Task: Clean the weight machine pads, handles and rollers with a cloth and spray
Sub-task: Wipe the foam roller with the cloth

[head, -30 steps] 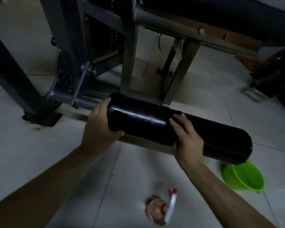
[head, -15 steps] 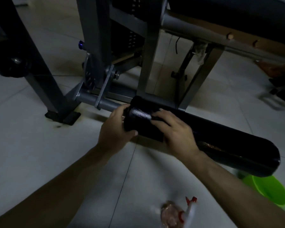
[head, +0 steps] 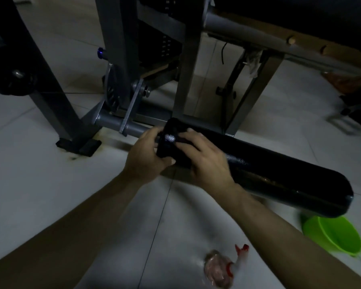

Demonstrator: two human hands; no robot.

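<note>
A long black roller pad (head: 279, 170) sticks out from a grey bar (head: 111, 122) low on the weight machine, just above the floor. My left hand (head: 144, 155) grips the roller's left end, thumb underneath. My right hand (head: 206, 163) lies over the top of the roller right beside it, fingers spread and pointing left; it seems to press a dark cloth (head: 176, 161) against the pad, though the cloth is hard to tell from the black surface. A spray bottle (head: 219, 270) with a red and white trigger lies on the floor near me.
A green plastic basin (head: 338, 234) stands on the floor under the roller's right end. The grey machine frame (head: 117, 49) rises behind the roller. Another black roller (head: 10, 78) is at the left edge, and a dark bench pad (head: 300, 13) at the top right. The floor is pale tile.
My right hand has slid left along the roller, from its middle to the left end beside my left hand. My left hand has kept its grip there. The view has shifted.
</note>
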